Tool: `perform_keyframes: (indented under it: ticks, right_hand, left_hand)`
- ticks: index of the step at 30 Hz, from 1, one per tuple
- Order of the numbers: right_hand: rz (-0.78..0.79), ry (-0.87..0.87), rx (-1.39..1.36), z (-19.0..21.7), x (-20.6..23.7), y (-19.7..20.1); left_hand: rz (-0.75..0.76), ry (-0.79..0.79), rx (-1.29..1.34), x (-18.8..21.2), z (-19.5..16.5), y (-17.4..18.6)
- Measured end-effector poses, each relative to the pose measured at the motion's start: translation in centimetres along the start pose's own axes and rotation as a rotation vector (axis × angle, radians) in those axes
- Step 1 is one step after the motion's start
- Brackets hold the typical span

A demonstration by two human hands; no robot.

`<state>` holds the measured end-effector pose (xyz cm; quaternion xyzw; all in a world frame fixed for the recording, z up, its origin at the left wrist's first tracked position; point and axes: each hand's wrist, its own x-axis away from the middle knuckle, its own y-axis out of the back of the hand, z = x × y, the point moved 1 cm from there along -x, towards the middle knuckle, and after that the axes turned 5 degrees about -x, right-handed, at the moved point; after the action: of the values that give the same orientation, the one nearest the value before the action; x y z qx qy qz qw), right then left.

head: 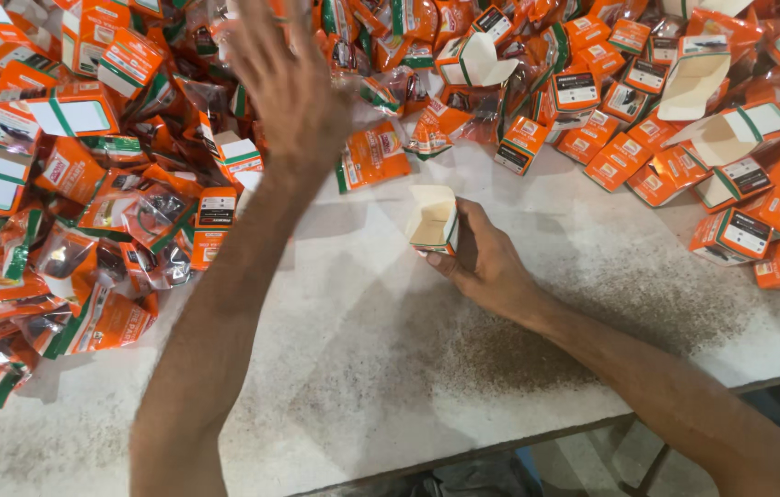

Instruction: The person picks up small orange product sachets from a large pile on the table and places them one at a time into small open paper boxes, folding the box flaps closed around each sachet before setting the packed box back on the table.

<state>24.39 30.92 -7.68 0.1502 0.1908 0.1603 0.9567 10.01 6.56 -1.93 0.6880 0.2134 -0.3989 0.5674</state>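
Head view, looking straight down: the right hand (486, 262) is clamped on a small open carton (433, 219), thumb underneath and fingers wrapped round the far side. The carton stands on the middle of the worktop (390, 368) with its pale flaps spread upward, mouth open toward the camera; held like that, it looks steadied and ready to take something in.

Up goes the left hand (284, 78), fingers spread apart and flat, holding nothing, blurred over the heap at the far edge of the worktop. The forearm runs diagonally from the near edge up to it. It hovers over the foil pouches (132, 212), shiny orange-and-green packets with clear windows, tumbled loose across the far left corner and down the left side. Whether the fingertips touch a pouch I cannot tell; the blur hides it.

One orange pouch (371, 156) lies by itself just off the heap, between the left wrist and the carton, near both. The carton itself sits well apart from the left hand, lower and to its right.

Further out, the far right corner is piled with orange cartons (730, 230), some closed and lying flat, some with white flaps gaping. So it reads as pouches on one side, boxes on the other, bare speckled worktop in the near half.
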Motion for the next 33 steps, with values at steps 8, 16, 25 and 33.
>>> perform_keyframes:
  ticks: [8,16,25,33]
  right_hand:
    - [0.046,0.042,-0.056,0.5,0.1,0.6]
    - [0.053,-0.021,0.145,0.4,0.3,-0.8]
    - [0.127,0.119,0.145,-0.3,1.1,-1.5]
    - [0.077,0.108,0.202,1.4,0.7,-2.0]
  left_hand:
    - [0.266,-0.163,0.140,7.1,-1.8,-3.0]
    - [0.009,0.068,0.695,13.2,-4.6,9.5]
    - [0.197,-0.282,0.420,13.5,-7.2,11.3]
    - [0.290,0.341,0.498,13.1,-9.5,10.4]
